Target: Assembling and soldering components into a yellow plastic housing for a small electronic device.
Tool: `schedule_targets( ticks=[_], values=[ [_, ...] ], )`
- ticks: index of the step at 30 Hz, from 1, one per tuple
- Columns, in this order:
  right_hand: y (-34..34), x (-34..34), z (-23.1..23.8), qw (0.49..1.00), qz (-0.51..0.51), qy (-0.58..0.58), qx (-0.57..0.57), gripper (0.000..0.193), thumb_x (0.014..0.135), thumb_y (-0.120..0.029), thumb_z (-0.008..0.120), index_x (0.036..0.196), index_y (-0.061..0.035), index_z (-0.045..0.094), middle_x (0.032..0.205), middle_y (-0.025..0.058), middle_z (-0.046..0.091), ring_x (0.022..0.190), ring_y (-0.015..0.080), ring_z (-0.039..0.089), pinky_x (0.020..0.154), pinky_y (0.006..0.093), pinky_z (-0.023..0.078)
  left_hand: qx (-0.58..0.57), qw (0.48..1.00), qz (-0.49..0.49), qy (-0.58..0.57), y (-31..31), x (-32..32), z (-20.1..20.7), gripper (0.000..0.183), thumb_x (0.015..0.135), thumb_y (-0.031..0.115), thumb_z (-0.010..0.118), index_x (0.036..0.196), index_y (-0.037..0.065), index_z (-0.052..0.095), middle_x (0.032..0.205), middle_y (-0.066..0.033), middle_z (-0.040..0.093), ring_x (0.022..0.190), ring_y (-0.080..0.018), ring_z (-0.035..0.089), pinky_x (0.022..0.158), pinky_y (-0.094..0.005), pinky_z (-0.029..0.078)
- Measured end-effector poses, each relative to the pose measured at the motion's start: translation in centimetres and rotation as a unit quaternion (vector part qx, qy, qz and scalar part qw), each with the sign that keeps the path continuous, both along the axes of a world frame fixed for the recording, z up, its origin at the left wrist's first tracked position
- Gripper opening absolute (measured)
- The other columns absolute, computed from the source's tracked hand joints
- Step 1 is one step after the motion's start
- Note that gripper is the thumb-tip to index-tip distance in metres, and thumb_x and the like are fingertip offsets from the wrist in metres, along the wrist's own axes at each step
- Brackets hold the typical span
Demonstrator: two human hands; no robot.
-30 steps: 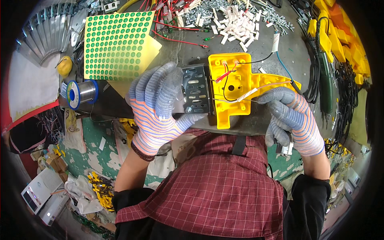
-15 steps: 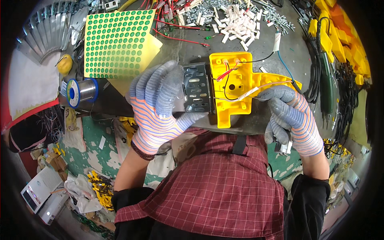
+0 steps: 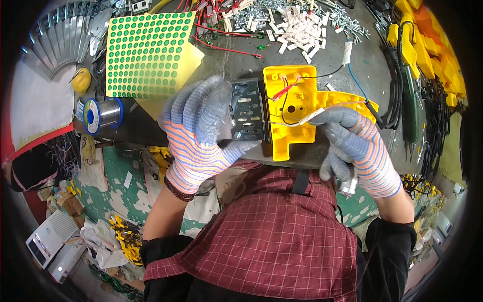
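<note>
- My left hand (image 3: 201,133) clasps the slotted grey metal bracket (image 3: 247,117) against the left side of the yellow plastic housing (image 3: 297,108), fingers wrapped over the bracket's top, thumb under its lower edge.
- My right hand (image 3: 354,146) pinches the thin white wire sleeve (image 3: 312,117) that crosses the housing's open face; its lower fingers are curled shut on a small metal part (image 3: 348,186) I cannot identify.
- The housing lies between my two grips at the near edge of the grey workbench (image 3: 241,60), inner side up, with red and black wires (image 3: 284,93) just above my right fingertips.
- I judge this to be the wiring step: the bracket is seated, the leads not yet laid in. The next move calls for a steady left clamp while the right guides the sleeve into place without snagging the red lead.
- Compared with a second ago, little differs: both grips remain where they were, and the housing has barely shifted.
</note>
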State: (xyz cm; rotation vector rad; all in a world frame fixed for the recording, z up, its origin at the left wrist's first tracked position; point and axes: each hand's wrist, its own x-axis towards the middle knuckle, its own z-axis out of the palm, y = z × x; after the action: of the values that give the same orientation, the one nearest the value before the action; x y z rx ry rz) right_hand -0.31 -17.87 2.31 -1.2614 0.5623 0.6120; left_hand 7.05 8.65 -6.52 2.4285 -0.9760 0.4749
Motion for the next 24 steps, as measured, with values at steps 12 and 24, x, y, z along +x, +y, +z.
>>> schedule_targets(
  ticks=[12, 24],
  values=[
    [3.5, 0.3, -4.0, 0.735, 0.131, -0.419, -0.517, 0.022, 0.087, -0.002, 0.060, 0.109, -0.0023, 0.061, 0.077, 0.0189, 0.066, 0.064, 0.0395, 0.064, 0.058, 0.0421, 0.052, -0.005, 0.989, -0.136, 0.055, -1.6, 0.1, 1.6, 0.047, 0.065, 0.029, 0.079, 0.111, 0.021, 0.071, 0.139, -0.0225, 0.044, 0.130, -0.0508, 0.040, 0.110, -0.0618, 0.029],
    [4.0, 1.0, -4.6, 0.616, 0.218, -0.393, -0.647, 0.028, 0.080, -0.009, 0.058, 0.106, 0.0005, 0.055, 0.065, 0.0111, 0.059, 0.053, 0.0268, 0.059, 0.048, 0.0387, 0.046, 0.099, 0.988, -0.113, 0.029, -3.9, 0.0, 2.2, 0.053, 0.064, 0.022, 0.068, 0.116, 0.013, 0.062, 0.131, -0.0221, 0.048, 0.125, -0.0430, 0.045, 0.106, -0.0619, 0.032]
  ],
)
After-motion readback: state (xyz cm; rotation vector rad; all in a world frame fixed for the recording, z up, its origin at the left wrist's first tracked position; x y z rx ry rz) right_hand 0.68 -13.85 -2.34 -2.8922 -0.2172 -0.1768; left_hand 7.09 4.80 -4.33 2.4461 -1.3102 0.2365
